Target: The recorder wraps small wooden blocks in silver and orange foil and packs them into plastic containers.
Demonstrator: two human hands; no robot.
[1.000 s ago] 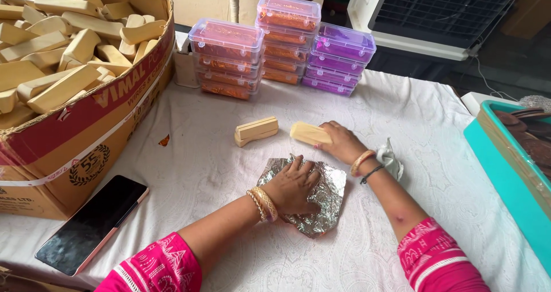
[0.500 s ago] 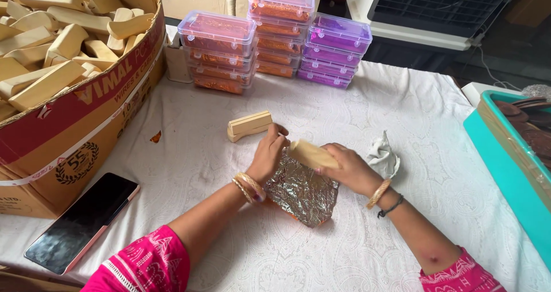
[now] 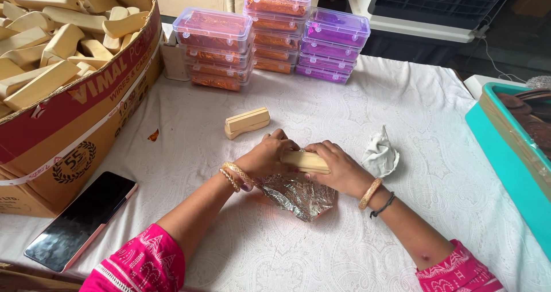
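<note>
Centre of frame: left hand [image 3: 265, 157] and right hand [image 3: 338, 168] both clasp a pale wooden block [image 3: 305, 161], fingers curled round its ends, pressing it onto the crinkled foil sheet [image 3: 298, 195] on the white tablecloth [image 3: 436, 171]. Block looks stiff, light, prob. smooth; best held at the ends. Foil's thin, tears easily. Second block [image 3: 247, 122] lies just above; cardboard box [image 3: 74, 105] upper left.

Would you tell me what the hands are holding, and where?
Both the left hand and right hand grip a pale wooden block by its ends, over foil.
</note>
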